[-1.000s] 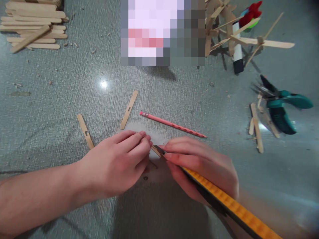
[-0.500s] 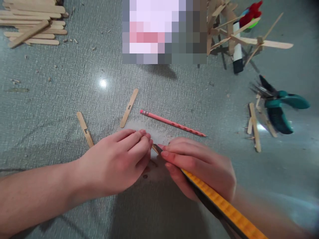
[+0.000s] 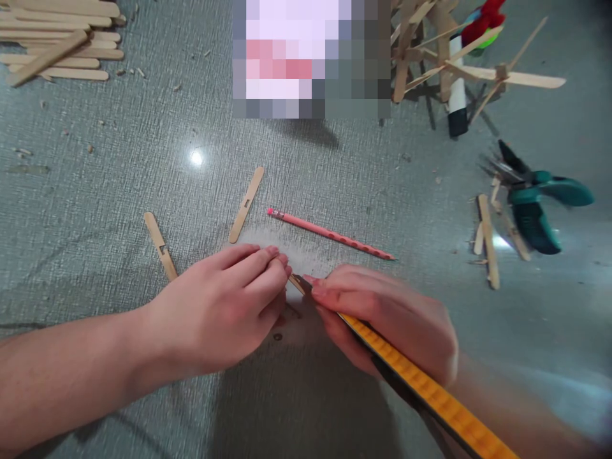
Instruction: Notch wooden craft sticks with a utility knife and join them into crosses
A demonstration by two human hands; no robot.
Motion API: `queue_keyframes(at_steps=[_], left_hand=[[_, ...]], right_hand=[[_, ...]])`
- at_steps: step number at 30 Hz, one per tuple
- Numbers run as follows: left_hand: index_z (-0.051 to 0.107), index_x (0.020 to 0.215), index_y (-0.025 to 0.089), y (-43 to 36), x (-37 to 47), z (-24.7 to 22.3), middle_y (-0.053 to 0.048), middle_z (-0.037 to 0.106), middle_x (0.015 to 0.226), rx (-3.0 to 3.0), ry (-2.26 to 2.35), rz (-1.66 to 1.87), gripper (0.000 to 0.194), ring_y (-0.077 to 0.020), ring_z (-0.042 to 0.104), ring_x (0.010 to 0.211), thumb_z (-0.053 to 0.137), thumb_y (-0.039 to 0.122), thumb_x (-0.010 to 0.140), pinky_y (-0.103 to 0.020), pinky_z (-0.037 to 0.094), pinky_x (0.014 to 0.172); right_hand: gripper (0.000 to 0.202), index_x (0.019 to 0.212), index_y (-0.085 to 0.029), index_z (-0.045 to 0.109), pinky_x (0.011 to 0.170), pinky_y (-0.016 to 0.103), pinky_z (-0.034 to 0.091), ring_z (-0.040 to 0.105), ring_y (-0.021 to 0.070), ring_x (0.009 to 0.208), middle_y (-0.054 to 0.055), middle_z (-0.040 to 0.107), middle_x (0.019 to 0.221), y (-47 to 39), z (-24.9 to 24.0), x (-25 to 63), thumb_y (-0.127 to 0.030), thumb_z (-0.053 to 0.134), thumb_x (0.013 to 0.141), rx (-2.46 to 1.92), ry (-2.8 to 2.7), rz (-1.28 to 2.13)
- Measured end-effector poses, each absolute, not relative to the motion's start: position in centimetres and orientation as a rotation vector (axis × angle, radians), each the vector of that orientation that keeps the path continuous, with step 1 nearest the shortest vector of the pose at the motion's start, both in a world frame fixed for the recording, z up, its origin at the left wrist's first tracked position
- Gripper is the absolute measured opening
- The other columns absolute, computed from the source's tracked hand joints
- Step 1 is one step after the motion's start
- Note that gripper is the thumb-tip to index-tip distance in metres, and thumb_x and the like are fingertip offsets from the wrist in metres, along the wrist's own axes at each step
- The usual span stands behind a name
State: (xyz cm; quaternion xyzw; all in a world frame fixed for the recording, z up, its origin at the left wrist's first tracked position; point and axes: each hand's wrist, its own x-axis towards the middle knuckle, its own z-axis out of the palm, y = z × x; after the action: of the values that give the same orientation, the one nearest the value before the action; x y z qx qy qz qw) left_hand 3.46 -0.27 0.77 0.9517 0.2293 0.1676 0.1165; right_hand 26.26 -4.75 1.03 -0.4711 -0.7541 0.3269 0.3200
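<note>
Orange-backed, one likely knife [image 3: 423, 384] is clasped by the right hand [image 3: 394, 315]; the left hand [image 3: 222, 309] pinches one wooden stick [image 3: 297, 285].

No readable text, labels, or numbers

one pencil [image 3: 331, 234]; one pair of pliers [image 3: 534, 194]; one marker [image 3: 458, 89]; one knife [image 3: 421, 384]; two notched sticks [image 3: 246, 204] left of the pencil
</note>
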Motion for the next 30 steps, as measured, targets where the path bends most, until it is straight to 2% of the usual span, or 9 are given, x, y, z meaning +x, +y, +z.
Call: queue_keyframes(at_steps=[6, 8, 11, 18, 22, 30], left_hand=[[0.072, 0.101, 0.005, -0.4, 3.6, 0.7, -0.009, 0.072, 0.11, 2.761, 0.69, 0.519, 0.021, -0.0248, 0.068, 0.104, 0.054, 0.015, 0.095, -0.04, 0.058, 0.098], [0.071, 0.1, 0.005, -0.5, 3.7, 0.7, -0.009, 0.072, 0.108, 2.737, 0.713, 0.536, 0.02, -0.0246, 0.068, 0.104, 0.054, 0.013, 0.095, -0.039, 0.058, 0.097], [0.07, 0.099, 0.005, -0.6, 3.6, 0.6, -0.009, 0.072, 0.107, 2.728, 0.716, 0.548, 0.019, -0.0251, 0.068, 0.104, 0.055, 0.013, 0.094, -0.04, 0.059, 0.096], [0.068, 0.106, 0.002, -0.7, 3.7, 0.4, -0.009, 0.072, 0.107, 2.69, 0.74, 0.573, 0.02, -0.0237, 0.068, 0.104, 0.055, 0.012, 0.094, -0.038, 0.058, 0.099], [0.069, 0.1, 0.003, -0.7, 3.7, 0.5, -0.01, 0.073, 0.106, 2.73, 0.707, 0.594, 0.017, -0.0253, 0.068, 0.103, 0.057, 0.012, 0.093, -0.039, 0.058, 0.099], [0.07, 0.097, 0.003, -0.8, 3.5, 0.3, -0.013, 0.071, 0.108, 2.781, 0.656, 0.576, 0.017, -0.0293, 0.067, 0.107, 0.059, 0.014, 0.092, -0.042, 0.056, 0.101]], right_hand=[[0.023, 0.096, -0.029, 0.061, 0.067, 0.029, 0.061, 0.072, 0.0153, 0.071, -0.006, 0.071, 0.069, -4.5, 1.3, 26.0, -0.007, 0.057, 0.091, -1.116, -2.105, 0.78], [0.022, 0.094, -0.029, 0.059, 0.068, 0.027, 0.06, 0.072, 0.015, 0.073, -0.007, 0.07, 0.067, -4.6, 1.3, 26.0, -0.008, 0.057, 0.091, -1.112, -2.137, 0.765], [0.019, 0.09, -0.028, 0.057, 0.072, 0.026, 0.06, 0.073, 0.0148, 0.079, -0.006, 0.072, 0.073, -4.8, 1.2, 26.1, -0.01, 0.057, 0.092, -1.135, -2.162, 0.757], [0.023, 0.105, -0.024, 0.057, 0.071, 0.025, 0.059, 0.071, 0.0141, 0.074, -0.002, 0.072, 0.079, -5.5, 1.0, 26.3, -0.006, 0.055, 0.091, -1.155, -2.155, 0.761], [0.024, 0.107, -0.023, 0.056, 0.071, 0.026, 0.06, 0.071, 0.0151, 0.075, -0.002, 0.072, 0.076, -5.5, 1.0, 26.5, -0.005, 0.055, 0.09, -1.147, -2.195, 0.731], [0.024, 0.108, -0.021, 0.058, 0.073, 0.025, 0.06, 0.072, 0.0154, 0.08, 0.004, 0.074, 0.086, -5.7, 1.1, 26.2, -0.007, 0.058, 0.089, -1.171, -2.201, 0.648]])
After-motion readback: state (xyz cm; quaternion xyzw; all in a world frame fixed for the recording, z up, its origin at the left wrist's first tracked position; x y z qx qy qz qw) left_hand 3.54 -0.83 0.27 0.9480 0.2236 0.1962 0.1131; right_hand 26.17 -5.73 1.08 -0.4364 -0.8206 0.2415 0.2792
